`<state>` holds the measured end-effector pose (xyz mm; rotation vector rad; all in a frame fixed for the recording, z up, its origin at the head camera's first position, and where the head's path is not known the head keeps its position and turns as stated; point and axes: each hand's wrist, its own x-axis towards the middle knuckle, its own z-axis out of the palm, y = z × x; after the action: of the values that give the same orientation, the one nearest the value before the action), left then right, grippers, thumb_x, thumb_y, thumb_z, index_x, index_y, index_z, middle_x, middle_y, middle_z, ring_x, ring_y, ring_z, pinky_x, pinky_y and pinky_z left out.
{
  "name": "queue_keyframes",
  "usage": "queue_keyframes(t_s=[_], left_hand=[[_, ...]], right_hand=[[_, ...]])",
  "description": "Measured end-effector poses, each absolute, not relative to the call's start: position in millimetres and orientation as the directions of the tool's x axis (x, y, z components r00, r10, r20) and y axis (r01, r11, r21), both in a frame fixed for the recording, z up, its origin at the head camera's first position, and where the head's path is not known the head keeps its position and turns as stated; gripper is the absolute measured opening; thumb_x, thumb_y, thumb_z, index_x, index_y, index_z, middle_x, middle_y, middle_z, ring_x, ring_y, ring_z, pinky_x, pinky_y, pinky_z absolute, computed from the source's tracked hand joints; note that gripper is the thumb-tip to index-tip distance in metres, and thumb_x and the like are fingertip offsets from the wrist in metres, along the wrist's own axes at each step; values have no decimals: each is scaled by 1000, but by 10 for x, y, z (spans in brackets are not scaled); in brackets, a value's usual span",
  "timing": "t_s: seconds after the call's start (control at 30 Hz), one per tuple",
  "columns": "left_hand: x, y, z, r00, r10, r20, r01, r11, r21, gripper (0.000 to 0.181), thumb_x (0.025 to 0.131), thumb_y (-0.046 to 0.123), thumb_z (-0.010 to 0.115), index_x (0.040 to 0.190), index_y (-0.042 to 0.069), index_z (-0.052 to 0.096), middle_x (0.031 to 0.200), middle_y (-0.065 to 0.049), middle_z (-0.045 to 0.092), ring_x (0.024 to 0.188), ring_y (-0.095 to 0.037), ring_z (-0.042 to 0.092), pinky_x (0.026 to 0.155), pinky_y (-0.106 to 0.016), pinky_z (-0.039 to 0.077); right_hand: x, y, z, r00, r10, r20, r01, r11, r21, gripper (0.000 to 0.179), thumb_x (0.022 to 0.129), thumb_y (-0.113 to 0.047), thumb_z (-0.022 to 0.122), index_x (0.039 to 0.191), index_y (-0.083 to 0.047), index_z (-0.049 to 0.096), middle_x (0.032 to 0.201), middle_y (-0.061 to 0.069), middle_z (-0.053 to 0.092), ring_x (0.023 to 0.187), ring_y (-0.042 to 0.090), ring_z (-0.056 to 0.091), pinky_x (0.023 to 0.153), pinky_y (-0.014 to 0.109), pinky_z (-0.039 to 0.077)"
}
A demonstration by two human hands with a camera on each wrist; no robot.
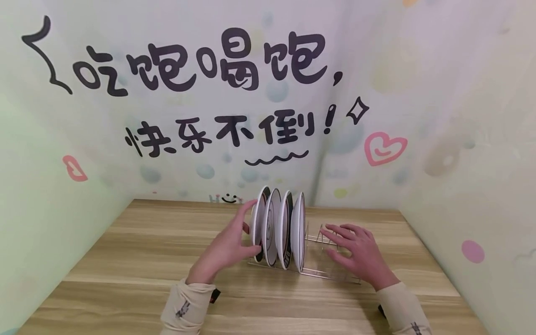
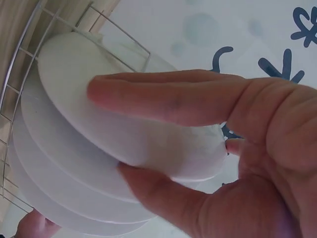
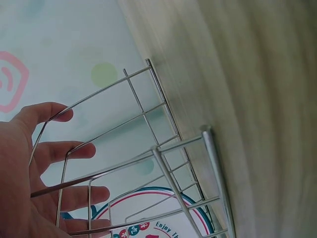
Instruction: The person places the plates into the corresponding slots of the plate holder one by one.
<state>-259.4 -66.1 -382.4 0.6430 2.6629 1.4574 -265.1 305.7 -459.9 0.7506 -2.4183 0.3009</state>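
Several white plates with dark rims stand on edge, side by side, in the left part of a wire dish rack (image 1: pixel 331 277). My left hand (image 1: pixel 228 244) is at the leftmost plate (image 1: pixel 258 218), spanning it with fingers and thumb. In the left wrist view a straight finger lies across that plate's white underside (image 2: pixel 74 74), with the thumb at its rim. My right hand (image 1: pixel 362 251) is at the rack's right end, fingers spread and extended among the wire uprights. The right wrist view shows a plate (image 3: pixel 181 218) with coloured rings and printed lettering beyond the rack wires.
The rack stands on a wood-grain table (image 1: pixel 117 260). Behind it rises a pale backdrop (image 1: pixel 201 177) with large dark lettering and spots, and pale walls close in the left and right sides.
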Motion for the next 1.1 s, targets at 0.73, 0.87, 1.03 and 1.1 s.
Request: queue_keyframes(t_s=[0.73,0.87,1.03,1.1], left_hand=[[-2115,-387,-3504,-849,101,519,493,508,707,44,89,41,81,124,17,70,95,4,62,78,-13,60,64,-26,54],[-1824,111,-3618,-840,233,489,539,453,710,37,97,42,73,118,12,73,69,14,56,57,0,53,52,-19,51],[-1678,604,-3908,-925,303,230,376,634,676,66,95,62,64,134,8,66,77,3,69,76,-15,69,76,-33,60],[-1672,762,-4015,-936,298,186,348,709,613,74,93,67,63,134,6,65,92,-7,74,94,-26,71,87,-41,59]], right_hand=[[-2727,3204,-4368,-754,-244,610,-569,707,-420,31,103,-19,63,133,-22,71,140,3,64,134,33,51,109,67,25],[-2937,3432,-4215,-873,-132,470,-430,663,-612,29,108,-33,58,131,-22,71,133,-2,68,125,17,58,105,43,45],[-3245,3680,-4134,-940,-295,173,-322,592,-739,35,107,-39,58,135,-21,68,133,2,68,124,23,61,100,45,51],[-3339,3736,-4131,-916,-396,60,-300,579,-759,35,107,-36,59,136,-19,67,135,6,67,127,30,59,101,51,49]])
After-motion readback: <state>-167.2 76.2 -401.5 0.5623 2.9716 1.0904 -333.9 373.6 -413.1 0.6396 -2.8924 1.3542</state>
